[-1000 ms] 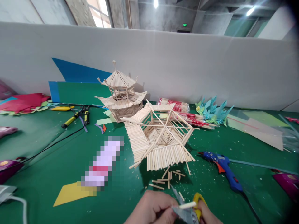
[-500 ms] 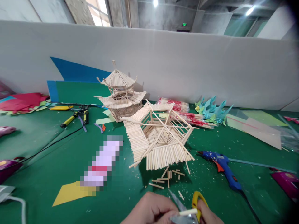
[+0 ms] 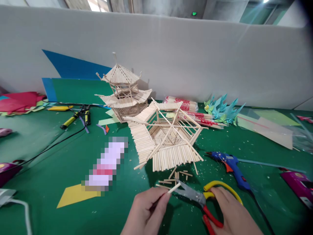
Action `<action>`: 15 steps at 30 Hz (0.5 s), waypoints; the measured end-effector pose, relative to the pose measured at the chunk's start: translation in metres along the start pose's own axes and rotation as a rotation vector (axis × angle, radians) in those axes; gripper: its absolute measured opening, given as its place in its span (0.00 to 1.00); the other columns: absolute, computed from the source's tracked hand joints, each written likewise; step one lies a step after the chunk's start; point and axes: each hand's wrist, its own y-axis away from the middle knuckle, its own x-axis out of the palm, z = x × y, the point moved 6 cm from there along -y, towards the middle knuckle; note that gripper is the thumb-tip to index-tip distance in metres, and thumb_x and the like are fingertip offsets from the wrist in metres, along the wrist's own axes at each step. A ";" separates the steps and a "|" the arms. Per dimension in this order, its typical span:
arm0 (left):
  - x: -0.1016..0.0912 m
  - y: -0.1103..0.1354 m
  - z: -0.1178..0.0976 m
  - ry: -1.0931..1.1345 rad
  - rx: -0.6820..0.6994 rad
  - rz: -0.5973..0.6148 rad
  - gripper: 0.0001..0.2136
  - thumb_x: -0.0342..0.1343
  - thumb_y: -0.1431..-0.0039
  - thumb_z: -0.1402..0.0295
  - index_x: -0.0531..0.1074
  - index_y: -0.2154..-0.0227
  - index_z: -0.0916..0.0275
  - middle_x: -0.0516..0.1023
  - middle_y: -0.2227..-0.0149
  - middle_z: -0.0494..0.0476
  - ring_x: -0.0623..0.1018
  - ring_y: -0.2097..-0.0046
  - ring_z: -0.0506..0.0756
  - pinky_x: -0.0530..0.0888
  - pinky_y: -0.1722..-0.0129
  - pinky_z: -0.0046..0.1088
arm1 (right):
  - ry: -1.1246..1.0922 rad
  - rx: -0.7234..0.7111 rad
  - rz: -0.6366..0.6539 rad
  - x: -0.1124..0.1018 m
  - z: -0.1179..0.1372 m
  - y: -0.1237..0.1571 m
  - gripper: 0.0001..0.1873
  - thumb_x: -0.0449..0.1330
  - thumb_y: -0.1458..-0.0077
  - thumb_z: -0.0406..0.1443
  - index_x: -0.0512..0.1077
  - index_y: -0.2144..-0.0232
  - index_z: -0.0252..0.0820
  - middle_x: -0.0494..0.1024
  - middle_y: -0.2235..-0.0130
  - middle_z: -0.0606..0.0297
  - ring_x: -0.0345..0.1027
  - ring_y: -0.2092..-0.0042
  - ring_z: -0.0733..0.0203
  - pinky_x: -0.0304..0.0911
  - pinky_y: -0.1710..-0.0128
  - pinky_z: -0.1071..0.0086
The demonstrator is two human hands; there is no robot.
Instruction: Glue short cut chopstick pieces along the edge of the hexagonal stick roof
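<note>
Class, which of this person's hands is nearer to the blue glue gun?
Right. The right hand, holding the scissors, is just below the glue gun in the picture; the left hand, pinching a wooden stick, is farther off to its lower left.

Bare hands at the near side of the scene: a left hand (image 3: 148,207) and right hand (image 3: 233,211), knuckles softly rounded.

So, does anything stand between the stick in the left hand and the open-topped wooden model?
Yes: some loose short sticks lie on the table between the held stick and the wooden model. The scissors in the right hand also have their blades at the stick's far end.
</note>
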 end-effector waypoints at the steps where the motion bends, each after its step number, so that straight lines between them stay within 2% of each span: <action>1: 0.005 0.000 0.001 -0.038 0.032 0.022 0.12 0.45 0.43 0.68 0.70 0.78 0.62 0.69 0.80 0.51 0.66 0.77 0.50 0.64 0.77 0.23 | 0.060 -0.009 0.016 -0.001 -0.005 0.000 0.30 0.55 0.60 0.38 0.66 0.53 0.27 0.69 0.51 0.42 0.63 0.51 0.42 0.60 0.54 0.52; 3: 0.011 0.001 0.001 -0.114 0.105 0.039 0.11 0.44 0.43 0.70 0.71 0.74 0.62 0.73 0.77 0.54 0.70 0.75 0.52 0.66 0.74 0.24 | 0.149 -0.054 0.011 -0.007 -0.010 0.000 0.31 0.57 0.61 0.38 0.66 0.53 0.26 0.69 0.51 0.42 0.64 0.52 0.42 0.60 0.53 0.51; 5: 0.014 0.002 -0.001 -0.189 0.164 0.040 0.10 0.44 0.43 0.71 0.71 0.72 0.62 0.74 0.76 0.55 0.72 0.74 0.52 0.67 0.73 0.25 | 0.202 -0.139 -0.091 -0.022 -0.005 0.002 0.29 0.59 0.60 0.41 0.68 0.54 0.31 0.71 0.53 0.46 0.66 0.54 0.43 0.63 0.56 0.51; 7: 0.017 0.002 -0.005 -0.261 0.202 0.057 0.11 0.43 0.43 0.73 0.71 0.72 0.62 0.75 0.77 0.55 0.73 0.74 0.52 0.67 0.73 0.25 | 0.202 -0.261 -0.244 -0.041 0.015 0.005 0.24 0.57 0.54 0.45 0.69 0.57 0.38 0.74 0.57 0.51 0.68 0.57 0.47 0.65 0.60 0.52; 9: 0.023 0.002 -0.009 -0.337 0.260 0.097 0.12 0.43 0.43 0.73 0.71 0.75 0.62 0.74 0.79 0.54 0.73 0.75 0.52 0.67 0.75 0.24 | 0.117 -0.411 -0.348 -0.056 0.045 0.008 0.17 0.54 0.50 0.43 0.67 0.59 0.40 0.75 0.60 0.55 0.69 0.60 0.54 0.67 0.63 0.59; 11: 0.031 0.005 -0.014 -0.447 0.382 0.118 0.14 0.42 0.42 0.72 0.70 0.77 0.63 0.73 0.81 0.54 0.72 0.78 0.51 0.65 0.78 0.23 | 0.027 -0.572 -0.281 -0.055 0.076 0.008 0.15 0.54 0.49 0.43 0.67 0.62 0.40 0.76 0.65 0.59 0.69 0.65 0.59 0.67 0.68 0.67; 12: 0.034 0.007 -0.017 -0.518 0.462 0.118 0.16 0.40 0.41 0.71 0.70 0.80 0.63 0.72 0.83 0.53 0.71 0.81 0.50 0.64 0.81 0.23 | 0.015 -0.634 -0.263 -0.052 0.088 0.008 0.11 0.52 0.47 0.42 0.69 0.69 0.41 0.75 0.71 0.62 0.69 0.70 0.61 0.65 0.73 0.70; 13: 0.037 0.011 -0.019 -0.590 0.545 0.114 0.19 0.38 0.40 0.70 0.69 0.82 0.62 0.71 0.85 0.52 0.69 0.83 0.49 0.62 0.83 0.23 | 0.032 -0.705 -0.247 -0.046 0.097 0.010 0.13 0.50 0.45 0.41 0.68 0.76 0.43 0.73 0.77 0.65 0.67 0.74 0.63 0.62 0.77 0.73; 15: 0.040 0.020 -0.019 -0.668 0.654 0.131 0.22 0.35 0.38 0.70 0.68 0.83 0.61 0.69 0.88 0.51 0.65 0.86 0.49 0.60 0.84 0.25 | 0.011 -0.796 -0.198 -0.031 0.102 0.012 0.21 0.45 0.42 0.40 0.64 0.83 0.43 0.68 0.83 0.70 0.62 0.80 0.67 0.55 0.83 0.76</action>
